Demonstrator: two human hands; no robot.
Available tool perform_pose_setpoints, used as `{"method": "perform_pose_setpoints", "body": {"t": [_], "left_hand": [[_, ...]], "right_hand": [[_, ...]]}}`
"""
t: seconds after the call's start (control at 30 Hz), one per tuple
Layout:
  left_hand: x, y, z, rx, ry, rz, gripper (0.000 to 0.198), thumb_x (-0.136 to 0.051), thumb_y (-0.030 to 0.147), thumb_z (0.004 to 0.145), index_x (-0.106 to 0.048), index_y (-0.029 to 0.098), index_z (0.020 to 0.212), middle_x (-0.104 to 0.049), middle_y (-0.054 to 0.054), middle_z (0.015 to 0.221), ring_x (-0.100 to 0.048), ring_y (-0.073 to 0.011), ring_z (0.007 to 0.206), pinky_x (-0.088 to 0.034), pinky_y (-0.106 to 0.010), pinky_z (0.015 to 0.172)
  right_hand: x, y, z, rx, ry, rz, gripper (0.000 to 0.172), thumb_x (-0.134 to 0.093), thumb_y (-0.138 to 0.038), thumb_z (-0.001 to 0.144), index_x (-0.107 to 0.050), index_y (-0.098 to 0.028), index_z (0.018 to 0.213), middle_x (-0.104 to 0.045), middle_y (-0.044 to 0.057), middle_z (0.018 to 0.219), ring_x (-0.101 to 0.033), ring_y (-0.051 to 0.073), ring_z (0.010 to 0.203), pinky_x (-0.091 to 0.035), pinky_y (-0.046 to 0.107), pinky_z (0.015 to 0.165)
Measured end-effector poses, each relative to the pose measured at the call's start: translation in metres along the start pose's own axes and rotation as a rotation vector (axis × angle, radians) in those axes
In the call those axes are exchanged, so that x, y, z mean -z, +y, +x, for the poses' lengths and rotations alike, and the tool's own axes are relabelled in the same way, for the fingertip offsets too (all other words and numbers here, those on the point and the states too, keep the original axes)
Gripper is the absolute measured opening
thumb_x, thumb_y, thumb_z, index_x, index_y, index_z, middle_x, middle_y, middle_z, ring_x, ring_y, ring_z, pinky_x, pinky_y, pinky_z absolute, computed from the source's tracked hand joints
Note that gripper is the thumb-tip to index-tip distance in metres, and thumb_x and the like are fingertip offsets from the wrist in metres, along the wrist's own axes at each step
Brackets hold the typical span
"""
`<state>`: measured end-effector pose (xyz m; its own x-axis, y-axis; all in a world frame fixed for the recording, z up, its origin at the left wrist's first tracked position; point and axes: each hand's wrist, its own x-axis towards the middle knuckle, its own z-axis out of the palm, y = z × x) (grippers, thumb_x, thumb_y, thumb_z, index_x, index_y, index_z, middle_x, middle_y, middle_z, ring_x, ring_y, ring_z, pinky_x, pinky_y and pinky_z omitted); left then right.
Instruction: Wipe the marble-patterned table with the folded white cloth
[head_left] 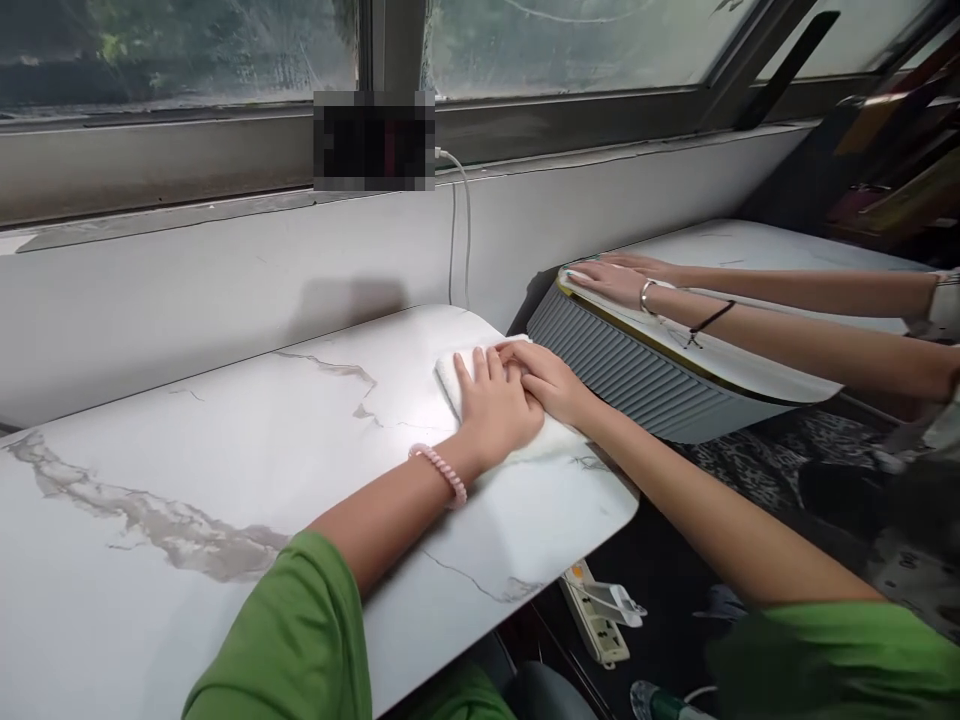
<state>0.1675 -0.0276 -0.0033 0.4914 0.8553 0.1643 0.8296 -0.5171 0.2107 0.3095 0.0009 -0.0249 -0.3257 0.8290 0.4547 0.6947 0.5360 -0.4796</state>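
Observation:
A folded white cloth [451, 385] lies near the right end of a white marble-patterned table [247, 450]. My left hand [499, 405] presses flat on it with the fingers stretched out and somewhat spread; a pink beaded bracelet circles that wrist. Against its fingers, on the cloth's far right part, my right hand [551, 380] rests with bent fingers closed on the fabric. Part of the cloth is hidden under both hands.
Beyond a gap to the right, another person's hands [615, 280] rest on a second white table [780, 360] with a ribbed grey side. A power strip [596, 620] lies below my table's edge. A white cable [468, 230] hangs from a blurred dark object [373, 142] on the sill.

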Motion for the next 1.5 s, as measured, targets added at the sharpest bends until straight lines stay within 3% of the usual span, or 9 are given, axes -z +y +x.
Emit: {"method": "perform_pose_setpoints", "body": {"t": [0.2,0.37,0.57,0.73,0.97,1.1,1.27,1.4,1.5], "left_hand": [[0.003,-0.054,0.052,0.086,0.014,0.003,0.055,-0.029,0.029,0.098,-0.038,0.011,0.149,-0.036,-0.012,0.156,-0.024,-0.0286,0.148,-0.009,-0.054,0.122],[-0.001,-0.088,0.088,0.113,0.053,-0.016,0.053,-0.028,0.026,0.097,-0.041,0.013,0.147,-0.038,-0.01,0.155,-0.024,-0.0277,0.147,-0.006,-0.053,0.123],[-0.004,-0.104,0.111,0.127,0.065,0.003,0.052,-0.026,0.025,0.098,-0.043,0.017,0.146,-0.042,-0.007,0.153,-0.029,-0.0268,0.144,-0.007,-0.052,0.123],[-0.001,-0.103,0.106,0.094,0.022,0.042,0.054,-0.024,0.027,0.099,-0.035,0.012,0.151,-0.036,-0.01,0.157,-0.026,-0.027,0.146,-0.008,-0.051,0.123],[-0.001,-0.069,0.057,0.033,0.005,0.073,0.053,-0.029,0.028,0.1,-0.037,0.01,0.15,-0.033,-0.013,0.158,-0.025,-0.0283,0.148,-0.011,-0.052,0.123],[-0.004,-0.037,0.011,-0.047,0.023,0.08,0.053,-0.033,0.031,0.099,-0.04,0.009,0.147,-0.035,-0.016,0.157,-0.027,-0.0311,0.147,-0.014,-0.055,0.121],[0.003,-0.007,-0.06,-0.154,0.035,0.058,0.053,-0.037,0.033,0.098,-0.043,0.008,0.145,-0.037,-0.018,0.155,-0.03,-0.0339,0.145,-0.018,-0.056,0.119],[0.011,0.004,-0.111,-0.201,0.043,0.039,0.054,-0.039,0.035,0.097,-0.045,0.008,0.143,-0.04,-0.019,0.153,-0.031,-0.0354,0.144,-0.02,-0.058,0.118],[0.015,0.003,-0.133,-0.207,0.045,0.022,0.055,-0.039,0.034,0.097,-0.044,0.006,0.144,-0.039,-0.02,0.153,-0.031,-0.0357,0.145,-0.02,-0.058,0.119]], "right_hand": [[-0.029,0.026,0.078,0.011,-0.015,0.028,0.023,-0.042,-0.02,0.071,-0.056,-0.022,0.089,-0.068,0.008,0.102,-0.06,0.028,0.096,-0.046,0.046,0.09],[-0.046,0.046,0.122,-0.027,-0.003,0.061,0.023,-0.043,-0.019,0.07,-0.057,-0.022,0.087,-0.069,0.008,0.098,-0.059,0.027,0.095,-0.046,0.044,0.09],[-0.055,0.057,0.144,-0.077,0.028,0.079,0.022,-0.043,-0.019,0.068,-0.057,-0.021,0.085,-0.068,0.008,0.095,-0.059,0.027,0.091,-0.048,0.044,0.088],[-0.052,0.047,0.137,-0.075,0.044,0.062,0.023,-0.043,-0.019,0.07,-0.058,-0.023,0.087,-0.069,0.008,0.097,-0.06,0.028,0.092,-0.048,0.045,0.089],[-0.036,0.02,0.079,-0.028,0.037,0.051,0.025,-0.043,-0.024,0.076,-0.059,-0.022,0.094,-0.069,0.01,0.105,-0.06,0.029,0.099,-0.045,0.047,0.094],[-0.019,-0.007,0.023,-0.034,0.05,0.031,0.026,-0.043,-0.024,0.075,-0.058,-0.024,0.096,-0.068,0.009,0.107,-0.059,0.029,0.105,-0.043,0.049,0.097],[-0.004,-0.059,-0.048,-0.052,0.064,0.047,0.026,-0.044,-0.021,0.075,-0.056,-0.026,0.097,-0.066,0.009,0.109,-0.058,0.03,0.111,-0.043,0.052,0.1],[-0.006,-0.099,-0.089,-0.054,0.05,0.01,0.027,-0.043,-0.022,0.079,-0.056,-0.027,0.103,-0.065,0.008,0.112,-0.056,0.031,0.117,-0.037,0.057,0.106],[-0.011,-0.119,-0.102,-0.055,0.038,-0.046,0.031,-0.041,-0.019,0.08,-0.055,-0.026,0.107,-0.064,0.008,0.116,-0.054,0.03,0.119,-0.033,0.058,0.109]]}}
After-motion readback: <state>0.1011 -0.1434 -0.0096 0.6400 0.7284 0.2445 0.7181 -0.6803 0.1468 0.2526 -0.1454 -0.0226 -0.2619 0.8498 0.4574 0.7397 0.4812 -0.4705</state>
